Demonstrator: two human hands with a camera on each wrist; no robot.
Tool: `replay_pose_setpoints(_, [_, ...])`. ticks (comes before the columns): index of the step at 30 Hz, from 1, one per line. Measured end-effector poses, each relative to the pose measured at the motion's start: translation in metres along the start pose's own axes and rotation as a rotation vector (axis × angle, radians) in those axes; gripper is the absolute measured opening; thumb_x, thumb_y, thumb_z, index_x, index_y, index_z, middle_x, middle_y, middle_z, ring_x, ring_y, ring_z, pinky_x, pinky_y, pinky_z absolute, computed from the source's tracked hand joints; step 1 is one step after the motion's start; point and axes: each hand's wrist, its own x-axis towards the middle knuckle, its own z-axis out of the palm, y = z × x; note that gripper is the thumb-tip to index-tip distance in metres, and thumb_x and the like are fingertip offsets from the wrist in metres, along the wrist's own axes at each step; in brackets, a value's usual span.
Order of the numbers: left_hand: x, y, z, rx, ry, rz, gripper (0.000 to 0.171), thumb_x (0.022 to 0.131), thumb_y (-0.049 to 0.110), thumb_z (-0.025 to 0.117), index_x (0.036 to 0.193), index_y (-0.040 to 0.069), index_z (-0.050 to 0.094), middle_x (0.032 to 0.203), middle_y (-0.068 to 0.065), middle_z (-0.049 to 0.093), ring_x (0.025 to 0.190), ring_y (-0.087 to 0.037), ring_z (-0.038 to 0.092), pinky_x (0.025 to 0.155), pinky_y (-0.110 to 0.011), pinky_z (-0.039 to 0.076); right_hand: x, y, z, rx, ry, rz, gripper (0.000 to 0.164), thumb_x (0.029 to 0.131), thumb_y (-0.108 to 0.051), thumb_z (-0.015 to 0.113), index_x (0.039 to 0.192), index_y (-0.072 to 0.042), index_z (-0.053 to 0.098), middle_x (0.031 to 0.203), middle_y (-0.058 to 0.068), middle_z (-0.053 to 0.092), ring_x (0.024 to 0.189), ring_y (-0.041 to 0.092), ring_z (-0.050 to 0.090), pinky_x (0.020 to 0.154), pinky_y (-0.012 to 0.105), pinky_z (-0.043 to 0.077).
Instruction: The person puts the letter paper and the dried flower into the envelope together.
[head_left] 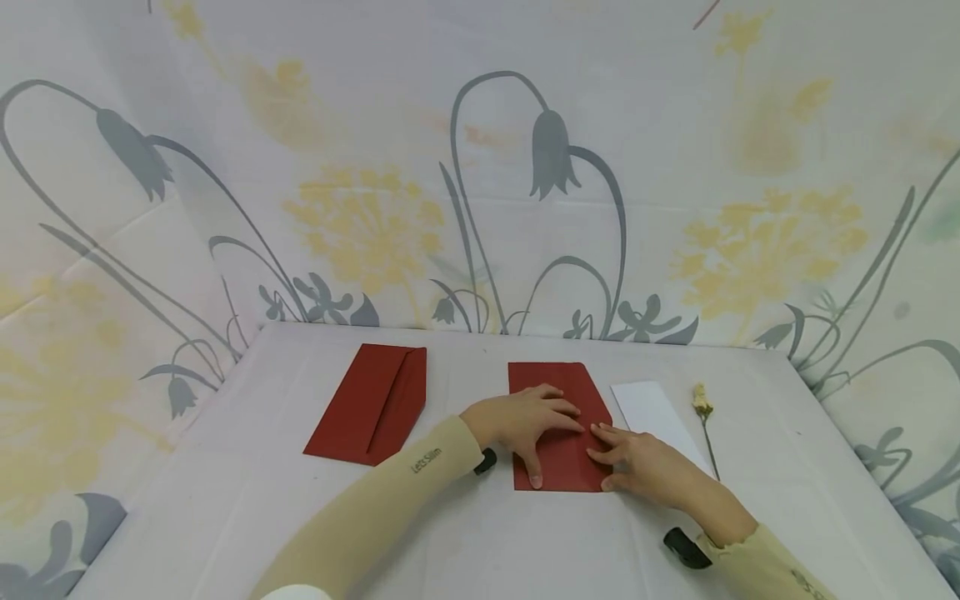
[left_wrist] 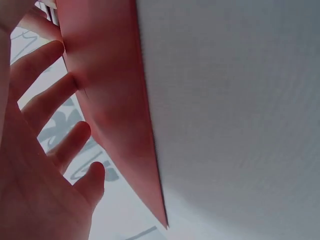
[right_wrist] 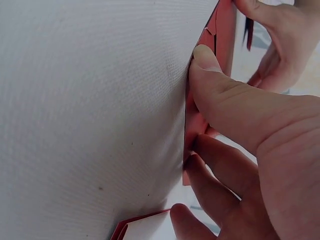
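On 1 red envelope [head_left: 566, 468] rest the left hand [head_left: 525, 419], spread wide, and the right hand [head_left: 647, 467], spread narrower.

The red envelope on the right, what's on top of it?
The left hand lies over the red envelope, and the right hand partly covers its right edge. Paper directly beneath them can't be seen.

Spread left fingers [left_wrist: 50, 100], some tips against red paper [left_wrist: 112, 90] on white cloth [left_wrist: 235, 110].

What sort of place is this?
Probably an indoor tabletop workspace, perhaps screened off: creased flower-print sheeting hangs behind a white-covered table, where red envelopes lie.
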Motion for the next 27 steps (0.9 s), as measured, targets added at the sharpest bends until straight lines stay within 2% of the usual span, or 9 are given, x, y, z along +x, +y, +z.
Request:
replay_pose_setpoints(5, [0.003,0.002,-0.003,0.015,-0.006,-0.013,0.097,0.066,0.061,0.086,0.149,0.037,0.043,0.15,0.012,0.036,0.14,-0.016,0.023,0.114,-0.038,0.029,0.0,-0.001,0.0,-0.007,0.005,0.0,0.046,0.081,-0.024,0.082,0.12,-0.002,0.071,0.141,0.024,0.053,0.129,0.045,0.049,0.097,0.055,0.046])
replay_pose_setpoints(13, [0.0,0.01,-0.008,0.032,-0.033,-0.076,0.098,0.064,0.062,0.085,0.149,0.04,0.042,0.152,0.011,0.031,0.14,-0.016,0.023,0.114,-0.047,0.03,0.0,-0.004,0.0,-0.003,-0.006,0.024,0.046,0.081,-0.023,0.082,0.12,-0.002,0.071,0.142,0.022,0.052,0.13,0.044,0.048,0.095,0.053,0.048])
replay_pose_setpoints(21, [-0.004,0.017,-0.005,0.063,0.03,-0.111,0.1,0.061,0.071,0.081,0.148,0.036,0.044,0.154,0.008,0.029,0.142,-0.021,0.02,0.112,-0.055,0.031,-0.001,-0.005,-0.001,0.011,-0.008,0.036,0.046,0.081,-0.023,0.082,0.12,-0.002,0.071,0.143,0.022,0.052,0.131,0.044,0.048,0.096,0.054,0.047])
replay_pose_setpoints(24, [-0.006,0.018,-0.003,0.063,0.051,-0.13,0.1,0.062,0.071,0.081,0.147,0.035,0.044,0.158,0.007,0.024,0.146,-0.025,0.015,0.112,-0.057,0.03,-0.001,-0.004,-0.001,0.019,-0.011,0.043,0.045,0.081,-0.023,0.082,0.12,-0.002,0.071,0.143,0.022,0.052,0.131,0.044,0.047,0.096,0.054,0.047])
replay_pose_setpoints(27, [-0.007,0.019,0.0,0.044,0.057,-0.162,0.101,0.062,0.07,0.082,0.148,0.035,0.041,0.164,0.006,0.011,0.149,-0.032,0.009,0.11,-0.06,0.03,-0.001,-0.004,-0.001,0.023,-0.016,0.048,0.045,0.081,-0.022,0.082,0.12,-0.002,0.071,0.143,0.022,0.052,0.131,0.044,0.047,0.096,0.054,0.048])
